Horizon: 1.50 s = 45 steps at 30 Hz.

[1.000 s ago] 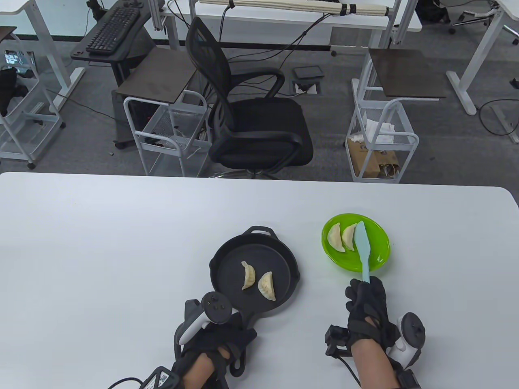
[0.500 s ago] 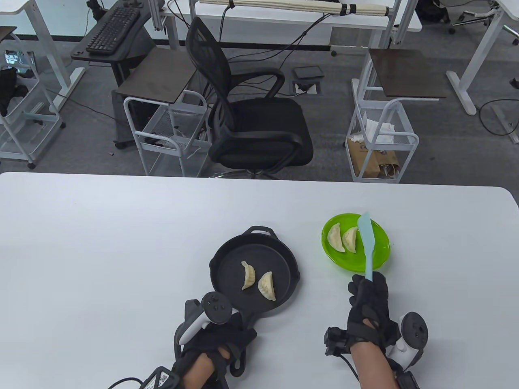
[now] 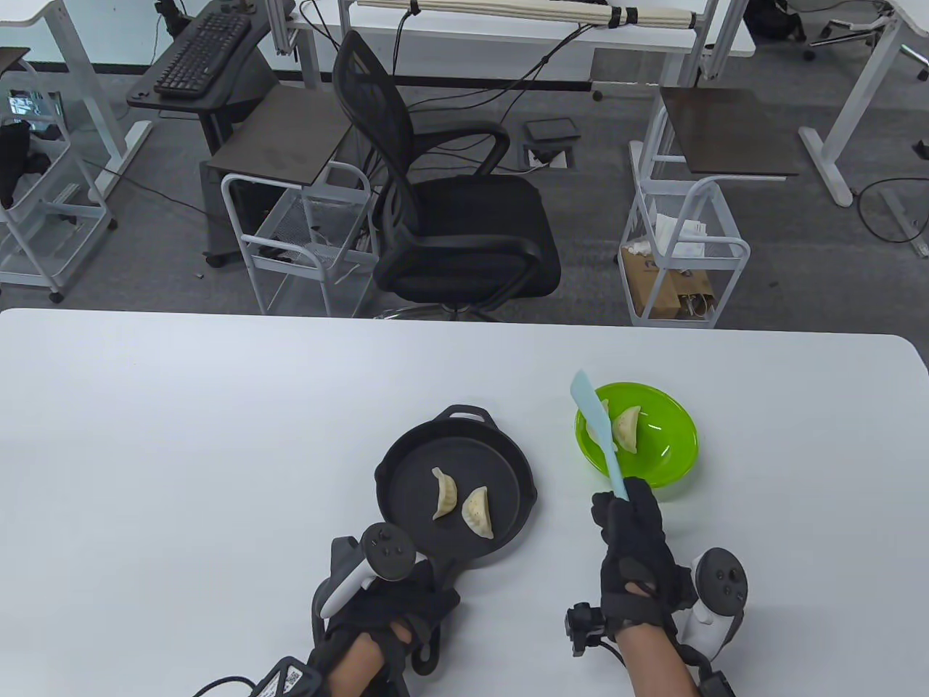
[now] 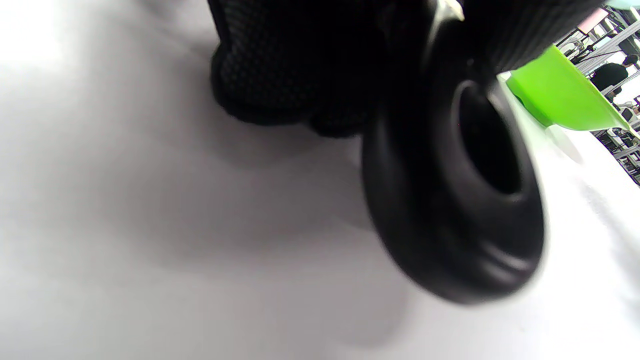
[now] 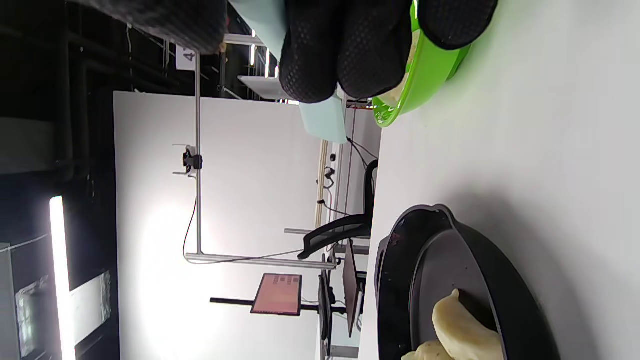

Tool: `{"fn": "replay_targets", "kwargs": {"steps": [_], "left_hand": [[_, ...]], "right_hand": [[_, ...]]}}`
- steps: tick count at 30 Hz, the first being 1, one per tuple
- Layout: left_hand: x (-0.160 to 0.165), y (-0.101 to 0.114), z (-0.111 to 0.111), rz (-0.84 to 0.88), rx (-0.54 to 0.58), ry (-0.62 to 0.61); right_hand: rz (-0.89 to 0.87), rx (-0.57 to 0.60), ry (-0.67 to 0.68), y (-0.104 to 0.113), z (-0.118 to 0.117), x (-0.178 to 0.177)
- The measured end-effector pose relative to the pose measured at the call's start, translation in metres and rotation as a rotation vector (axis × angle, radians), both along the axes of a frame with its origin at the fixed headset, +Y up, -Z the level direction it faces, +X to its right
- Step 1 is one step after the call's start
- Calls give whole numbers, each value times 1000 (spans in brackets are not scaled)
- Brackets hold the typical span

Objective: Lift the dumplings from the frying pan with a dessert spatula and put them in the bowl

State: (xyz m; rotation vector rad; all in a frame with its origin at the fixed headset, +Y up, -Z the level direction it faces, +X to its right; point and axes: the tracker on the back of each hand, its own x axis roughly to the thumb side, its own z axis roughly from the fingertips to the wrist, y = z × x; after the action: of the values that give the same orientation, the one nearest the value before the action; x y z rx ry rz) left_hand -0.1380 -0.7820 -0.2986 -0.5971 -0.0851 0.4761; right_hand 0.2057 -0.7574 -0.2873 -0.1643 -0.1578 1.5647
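Note:
A black frying pan point(image 3: 406, 465) sits on the white table with two dumplings point(image 3: 464, 508) inside. My left hand point(image 3: 385, 610) grips the pan's handle point(image 4: 450, 200) at the near edge. To the right stands a green bowl point(image 3: 671, 450) holding two dumplings point(image 3: 625, 428), one partly hidden behind the spatula. My right hand point(image 3: 630, 534) grips the handle of a light blue dessert spatula point(image 3: 595, 421), whose blade tilts up and left over the bowl's left rim. In the right wrist view the spatula point(image 5: 322, 117), bowl point(image 5: 425, 75) and pan point(image 5: 505, 295) show.
The table's far edge point(image 3: 464, 323) runs behind the pan and bowl. Beyond it stand a black office chair point(image 3: 450, 218) and white wire carts point(image 3: 682, 254).
My right hand has drawn back and to the left, swinging the spatula's blade from the bowl's middle-right to its left rim. The left hand and the pan have not moved.

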Motion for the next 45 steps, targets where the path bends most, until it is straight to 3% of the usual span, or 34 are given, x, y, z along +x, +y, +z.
{"fn": "replay_targets", "kwargs": {"steps": [9, 20, 37, 45], "left_hand": [[0, 0, 0, 0, 0, 0], [0, 0, 0, 0, 0, 0], [0, 0, 0, 0, 0, 0], [0, 0, 0, 0, 0, 0]], "right_hand": [[221, 58, 110, 16, 3, -22], [453, 157, 149, 30, 8, -39], [538, 147, 212, 25, 7, -51], [498, 133, 271, 23, 5, -53]]}}
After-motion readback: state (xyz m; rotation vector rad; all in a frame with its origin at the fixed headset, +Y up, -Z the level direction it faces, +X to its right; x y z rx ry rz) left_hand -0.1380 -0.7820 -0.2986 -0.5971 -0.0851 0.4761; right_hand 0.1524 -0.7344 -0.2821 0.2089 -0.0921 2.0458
